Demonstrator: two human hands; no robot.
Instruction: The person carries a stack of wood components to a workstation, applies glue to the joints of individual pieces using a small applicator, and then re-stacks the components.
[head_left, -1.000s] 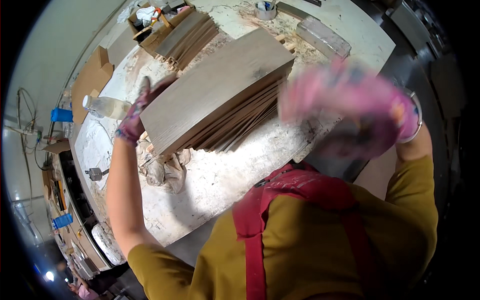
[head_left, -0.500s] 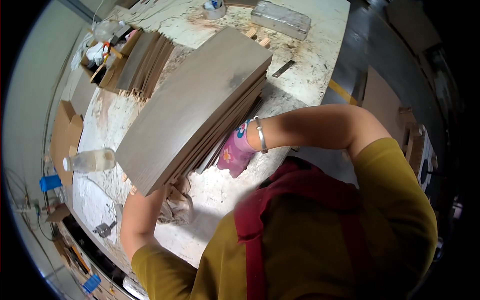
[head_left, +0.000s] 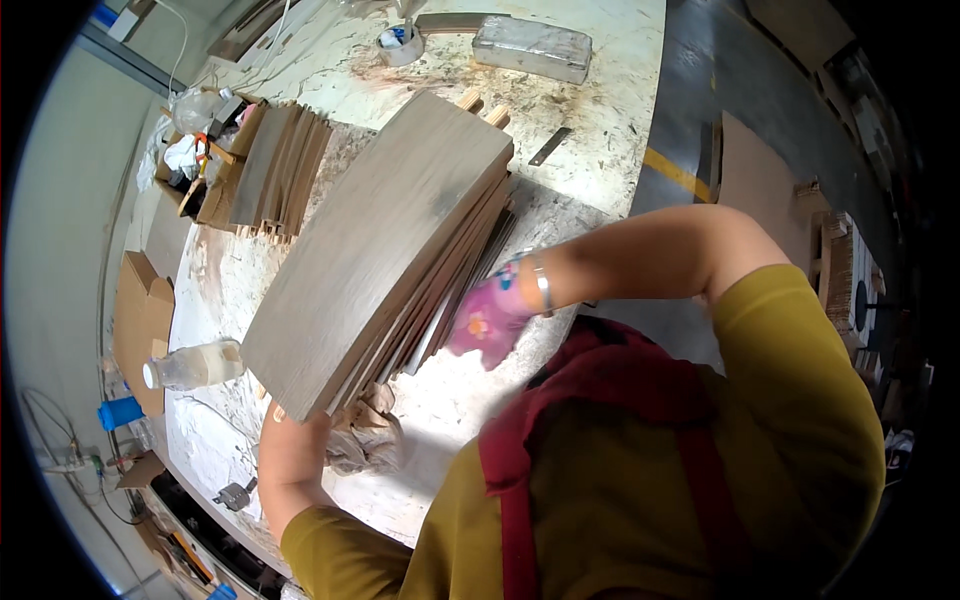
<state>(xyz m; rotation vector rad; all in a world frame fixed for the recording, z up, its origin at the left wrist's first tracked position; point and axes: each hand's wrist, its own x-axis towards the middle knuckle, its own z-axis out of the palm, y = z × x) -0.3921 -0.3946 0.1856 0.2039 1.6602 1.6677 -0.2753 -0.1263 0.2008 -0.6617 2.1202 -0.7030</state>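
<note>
A thick stack of grey-brown wooden boards (head_left: 370,250) lies slantwise on the white worktable, its lower boards slightly fanned. Pale wooden pegs (head_left: 470,100) stick out from its far end. My left forearm (head_left: 292,465) reaches to the near-left end of the stack, where the boards hide the hand and its fingers. My right hand (head_left: 488,322), in a purple flowered glove, is beside the long right side of the stack. Motion smears its fingers, and whether they touch the board edges cannot be made out. Crumpled brown paper (head_left: 365,440) sits under the near end.
A smaller batch of boards (head_left: 275,170) stands beside a cardboard box (head_left: 220,200) of odds and ends. Left lies a clear bottle (head_left: 195,367). Farther off are a tape roll (head_left: 400,48), a wrapped block (head_left: 532,50) and a metal strip (head_left: 550,147). A metal tool (head_left: 235,495) lies near the left edge.
My right hand has drawn slightly away from the side of the stack. The whole view has shifted, so the table and stack appear lower. My left arm stays at the near end.
</note>
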